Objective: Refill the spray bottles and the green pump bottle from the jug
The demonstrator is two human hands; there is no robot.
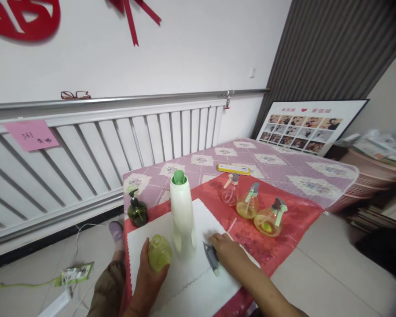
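My left hand is wrapped round a yellow-green see-through bottle with an open neck. My right hand has its fingers curled at a grey trigger spray head low over the white sheet; the fingertips are blurred. A thin clear tube shows just beyond that hand. Between both hands stands a tall white bottle with a green spout. To the right are a clear spray bottle and two holding yellow liquid, a middle one and a nearer one.
A dark green pump bottle stands at the left table edge. The white sheet lies on a red cloth. Farther back is a yellow case on the patterned tablecloth. A white radiator runs behind the table.
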